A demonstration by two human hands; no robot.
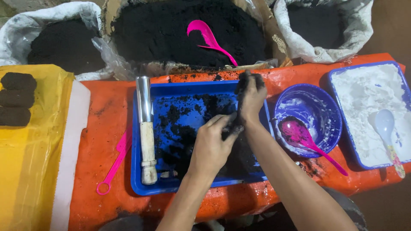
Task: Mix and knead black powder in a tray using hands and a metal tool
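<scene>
Both hands work over a blue tray (pixel 136 171) smeared with black powder, which sits on an orange table (pixel 102 124). My right hand (pixel 251 96), caked in black, is closed around a dark lump at the tray's far right corner. My left hand (pixel 212 145) presses its fingertips against the same lump just below the right hand. A metal tube with a white handle (pixel 146 128) lies along the tray's left side.
A blue bowl (pixel 329 124) with white paste and a pink spoon (pixel 304 137) stands right of the tray. A blue tray of white powder (pixel 368 94) holds a white spoon (pixel 384 124). Sacks of black powder line the back, one holding a pink scoop (pixel 205 36). Three dark pressed blocks (pixel 17 98) rest on yellow plastic at left.
</scene>
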